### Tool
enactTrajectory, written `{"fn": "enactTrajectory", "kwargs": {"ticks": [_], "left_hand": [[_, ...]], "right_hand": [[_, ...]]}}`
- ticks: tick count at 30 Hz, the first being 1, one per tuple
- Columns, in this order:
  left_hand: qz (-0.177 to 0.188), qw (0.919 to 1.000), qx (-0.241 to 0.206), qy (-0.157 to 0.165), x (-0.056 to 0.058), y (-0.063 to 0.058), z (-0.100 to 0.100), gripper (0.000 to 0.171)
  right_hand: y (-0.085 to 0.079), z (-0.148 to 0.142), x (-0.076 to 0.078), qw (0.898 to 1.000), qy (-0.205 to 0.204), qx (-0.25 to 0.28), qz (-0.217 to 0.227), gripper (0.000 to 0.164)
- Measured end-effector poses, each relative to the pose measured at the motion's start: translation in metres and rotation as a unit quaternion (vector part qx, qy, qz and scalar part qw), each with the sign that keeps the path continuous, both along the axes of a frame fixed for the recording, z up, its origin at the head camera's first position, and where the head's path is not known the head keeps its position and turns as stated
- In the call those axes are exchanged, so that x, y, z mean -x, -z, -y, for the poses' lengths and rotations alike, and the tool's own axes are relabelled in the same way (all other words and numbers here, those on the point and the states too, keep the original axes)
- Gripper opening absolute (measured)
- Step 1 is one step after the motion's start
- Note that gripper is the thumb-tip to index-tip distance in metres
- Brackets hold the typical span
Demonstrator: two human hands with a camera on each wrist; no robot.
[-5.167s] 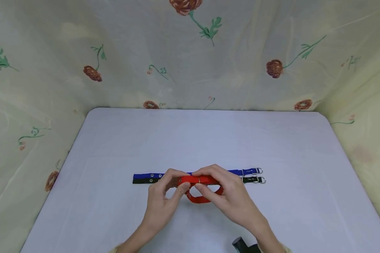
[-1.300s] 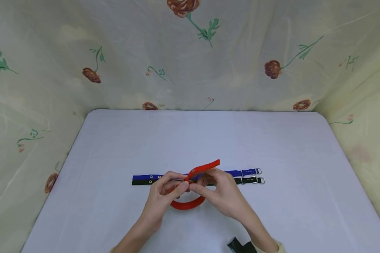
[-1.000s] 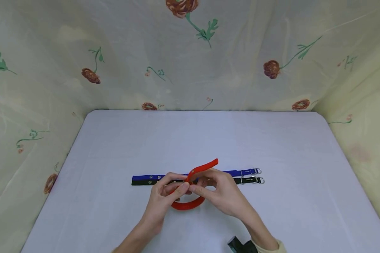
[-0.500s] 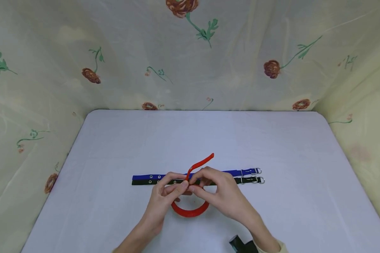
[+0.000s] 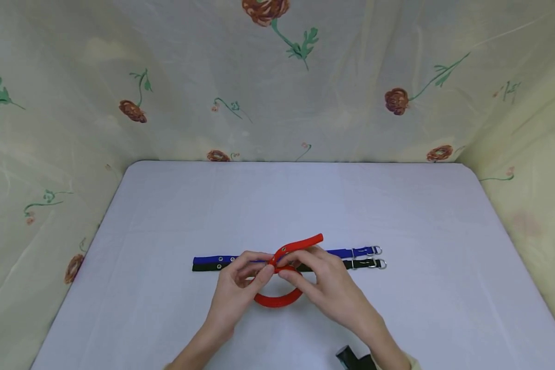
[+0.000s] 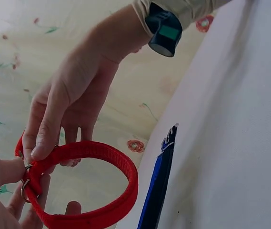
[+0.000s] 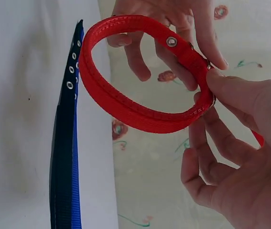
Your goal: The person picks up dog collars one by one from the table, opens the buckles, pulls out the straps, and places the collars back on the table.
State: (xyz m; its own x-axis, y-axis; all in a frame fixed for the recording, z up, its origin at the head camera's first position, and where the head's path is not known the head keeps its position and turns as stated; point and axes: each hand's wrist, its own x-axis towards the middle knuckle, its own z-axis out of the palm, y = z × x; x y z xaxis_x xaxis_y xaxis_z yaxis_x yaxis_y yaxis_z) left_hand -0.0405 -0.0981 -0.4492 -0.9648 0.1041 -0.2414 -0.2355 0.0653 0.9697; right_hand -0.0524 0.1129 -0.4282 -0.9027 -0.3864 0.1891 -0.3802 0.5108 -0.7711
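A red dog collar (image 5: 277,301) with metal eyelets is bent into a ring above the table, its free end pointing up and to the right. My left hand (image 5: 237,285) pinches it at the metal buckle (image 6: 25,183), thumb on the near side. My right hand (image 5: 327,281) pinches the strap just right of the buckle, between thumb and forefinger. In the right wrist view the loop (image 7: 145,121) hangs between both hands, with an eyelet (image 7: 172,42) near the joined part. Fingertips partly hide the buckle's prong.
A blue collar (image 5: 344,253) and a black collar (image 5: 365,263) lie side by side, stretched flat on the white table (image 5: 277,205) behind my hands. A black wrist-worn device (image 5: 353,358) sits by my right forearm. Flowered cloth (image 5: 342,103) hangs beyond the table.
Several seconds ago the collar was a smaller loop with its strap held level. Its free end now rises; it dipped further left half a second ago and has swung back to the right.
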Motion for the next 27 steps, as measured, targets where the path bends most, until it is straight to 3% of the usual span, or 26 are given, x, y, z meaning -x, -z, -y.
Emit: {"fn": "enactTrajectory", "kwargs": {"ticks": [5,12,21,27], "left_hand": [[-0.023,0.9991,0.033,0.013,-0.002,0.001,0.000,0.030],[-0.077,0.9907,0.106,0.037,-0.008,-0.001,0.000,0.037],[-0.077,0.9888,0.124,0.034,-0.004,0.001,0.002,0.024],[-0.086,0.9905,0.104,0.025,-0.003,0.001,0.002,0.021]], "right_hand": [[0.001,-0.004,0.001,1.000,0.010,-0.003,-0.006,0.019],[-0.001,-0.012,0.006,0.999,0.045,0.006,-0.012,0.019],[-0.003,-0.015,0.009,0.999,0.045,0.011,-0.007,0.020],[-0.002,-0.009,0.009,0.999,0.029,0.023,0.000,0.020]]}}
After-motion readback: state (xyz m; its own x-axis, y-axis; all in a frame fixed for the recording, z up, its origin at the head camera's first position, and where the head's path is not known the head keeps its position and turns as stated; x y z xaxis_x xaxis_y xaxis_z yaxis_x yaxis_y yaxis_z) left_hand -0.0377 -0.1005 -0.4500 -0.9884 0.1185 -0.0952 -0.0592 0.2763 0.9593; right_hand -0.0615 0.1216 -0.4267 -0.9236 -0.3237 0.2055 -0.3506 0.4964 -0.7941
